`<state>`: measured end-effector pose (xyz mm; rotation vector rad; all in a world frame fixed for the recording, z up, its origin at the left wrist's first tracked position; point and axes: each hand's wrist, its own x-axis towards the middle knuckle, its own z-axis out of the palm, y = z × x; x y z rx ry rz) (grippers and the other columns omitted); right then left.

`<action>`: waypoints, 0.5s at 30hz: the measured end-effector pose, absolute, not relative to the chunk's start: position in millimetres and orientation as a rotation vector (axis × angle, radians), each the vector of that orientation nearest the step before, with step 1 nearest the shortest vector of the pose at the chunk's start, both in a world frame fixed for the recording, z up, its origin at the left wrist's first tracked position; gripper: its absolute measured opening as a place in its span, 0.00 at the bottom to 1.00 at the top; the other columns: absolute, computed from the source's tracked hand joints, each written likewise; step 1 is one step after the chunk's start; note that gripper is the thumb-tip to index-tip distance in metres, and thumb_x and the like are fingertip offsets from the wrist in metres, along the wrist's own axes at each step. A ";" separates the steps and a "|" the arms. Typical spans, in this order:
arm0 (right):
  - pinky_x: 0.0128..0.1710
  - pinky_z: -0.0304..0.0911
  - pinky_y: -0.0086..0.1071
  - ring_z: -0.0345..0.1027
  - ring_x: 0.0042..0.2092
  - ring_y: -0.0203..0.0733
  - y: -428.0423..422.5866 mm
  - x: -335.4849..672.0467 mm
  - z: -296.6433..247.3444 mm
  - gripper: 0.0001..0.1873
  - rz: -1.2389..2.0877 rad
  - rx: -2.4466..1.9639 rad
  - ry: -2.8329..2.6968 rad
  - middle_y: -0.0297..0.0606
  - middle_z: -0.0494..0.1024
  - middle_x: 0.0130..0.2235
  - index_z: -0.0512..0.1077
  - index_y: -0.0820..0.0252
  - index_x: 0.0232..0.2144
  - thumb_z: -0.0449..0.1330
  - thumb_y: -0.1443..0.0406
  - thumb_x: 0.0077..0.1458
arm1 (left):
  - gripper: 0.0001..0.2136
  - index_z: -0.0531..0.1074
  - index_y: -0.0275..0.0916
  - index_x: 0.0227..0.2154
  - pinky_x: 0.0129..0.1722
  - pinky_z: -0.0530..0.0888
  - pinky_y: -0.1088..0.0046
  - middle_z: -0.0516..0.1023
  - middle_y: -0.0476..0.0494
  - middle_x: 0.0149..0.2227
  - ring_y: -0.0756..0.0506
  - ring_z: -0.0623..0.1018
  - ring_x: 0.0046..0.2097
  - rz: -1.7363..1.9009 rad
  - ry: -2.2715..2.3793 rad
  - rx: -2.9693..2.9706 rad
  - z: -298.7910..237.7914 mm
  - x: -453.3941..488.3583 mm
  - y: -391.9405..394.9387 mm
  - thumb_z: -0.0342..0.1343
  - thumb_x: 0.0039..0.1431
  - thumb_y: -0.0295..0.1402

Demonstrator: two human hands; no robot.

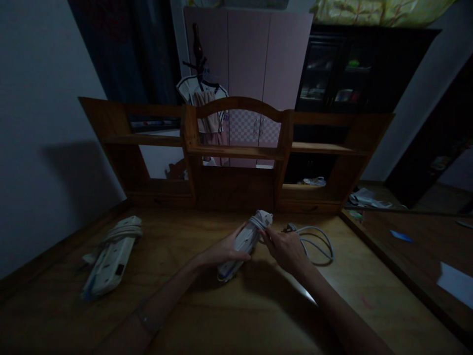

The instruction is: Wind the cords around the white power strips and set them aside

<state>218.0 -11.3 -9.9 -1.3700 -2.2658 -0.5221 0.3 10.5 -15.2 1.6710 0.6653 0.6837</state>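
Observation:
A white power strip (247,242) is held tilted over the wooden desk, its upper end pointing away from me. My left hand (225,250) is closed around its middle. Near the strip's far end, several turns of its cable (259,220) are wound about it. My right hand (286,249) pinches the grey cable beside those turns. The loose length of cable (330,249) lies in a loop on the desk to the right, with a dark plug (290,227) by it. At the left rests a second white power strip (113,261) with its cable wrapped round one end.
Behind the desktop (177,315) stands a wooden shelf unit (236,153) with a raised arch. A wall (48,148) borders the left side. On the right, a brown surface (417,261) carries a white paper (456,281) and a blue card (401,236).

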 end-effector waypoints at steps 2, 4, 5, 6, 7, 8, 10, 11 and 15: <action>0.24 0.37 0.33 0.68 0.22 0.36 -11.1 218.4 -8.7 0.19 -0.520 -1.385 -2.249 0.39 0.77 0.23 0.70 0.60 0.35 0.43 0.59 0.67 | 0.43 0.50 0.38 0.62 0.53 0.66 0.63 0.66 0.37 0.56 0.41 0.70 0.53 0.761 0.712 1.693 -17.8 4.3 10.6 0.66 0.44 0.31; 0.24 0.37 0.33 0.67 0.22 0.36 -10.4 218.3 -8.8 0.18 -0.532 -1.390 -2.240 0.38 0.77 0.23 0.70 0.60 0.36 0.43 0.59 0.67 | 0.41 0.53 0.37 0.60 0.53 0.66 0.63 0.66 0.37 0.56 0.41 0.69 0.53 0.822 0.753 1.703 -20.6 8.9 10.1 0.66 0.43 0.31; 0.24 0.37 0.33 0.67 0.22 0.36 -10.0 218.0 -9.3 0.18 -0.534 -1.392 -2.239 0.38 0.77 0.23 0.70 0.60 0.36 0.43 0.59 0.67 | 0.41 0.53 0.38 0.60 0.53 0.66 0.64 0.67 0.38 0.55 0.41 0.70 0.52 0.837 0.764 1.702 -21.8 11.2 9.6 0.66 0.43 0.31; 0.24 0.37 0.33 0.67 0.22 0.36 -9.6 217.7 -9.9 0.18 -0.534 -1.391 -2.238 0.38 0.77 0.23 0.70 0.60 0.37 0.43 0.60 0.67 | 0.40 0.53 0.38 0.60 0.51 0.67 0.64 0.68 0.38 0.54 0.41 0.71 0.51 0.851 0.768 1.699 -22.8 13.5 9.0 0.66 0.43 0.31; 0.24 0.37 0.33 0.67 0.22 0.36 -9.2 217.5 -10.5 0.18 -0.531 -1.391 -2.237 0.38 0.77 0.23 0.70 0.60 0.37 0.43 0.60 0.67 | 0.40 0.53 0.39 0.60 0.51 0.68 0.64 0.69 0.39 0.53 0.42 0.72 0.50 0.867 0.768 1.700 -23.5 15.5 8.5 0.65 0.44 0.31; 0.24 0.37 0.33 0.67 0.21 0.36 -8.9 217.4 -11.0 0.18 -0.527 -1.390 -2.238 0.38 0.77 0.23 0.70 0.61 0.37 0.43 0.60 0.67 | 0.40 0.53 0.39 0.60 0.50 0.68 0.65 0.70 0.40 0.52 0.42 0.72 0.49 0.885 0.769 1.710 -23.9 17.1 8.1 0.64 0.44 0.30; 0.24 0.36 0.33 0.67 0.21 0.35 -8.2 218.3 -11.4 0.17 -0.512 -1.390 -2.246 0.38 0.77 0.23 0.70 0.61 0.38 0.43 0.61 0.67 | 0.37 0.54 0.39 0.60 0.49 0.69 0.66 0.71 0.41 0.51 0.43 0.73 0.48 0.921 0.794 1.764 -24.0 18.5 8.2 0.62 0.45 0.28; 0.24 0.36 0.33 0.67 0.22 0.35 -7.7 219.5 -11.3 0.17 -0.503 -1.393 -2.248 0.38 0.77 0.24 0.70 0.60 0.38 0.43 0.61 0.67 | 0.36 0.54 0.38 0.59 0.49 0.69 0.66 0.71 0.41 0.51 0.43 0.73 0.48 0.945 0.825 1.804 -23.9 18.0 9.1 0.61 0.46 0.28; 0.24 0.37 0.32 0.67 0.23 0.36 -3.8 227.4 -11.0 0.18 -0.428 -1.431 -2.218 0.36 0.76 0.23 0.69 0.59 0.33 0.43 0.59 0.67 | 0.36 0.54 0.38 0.61 0.57 0.63 0.64 0.65 0.39 0.58 0.41 0.67 0.57 1.111 1.012 1.944 -26.9 7.3 19.2 0.59 0.47 0.27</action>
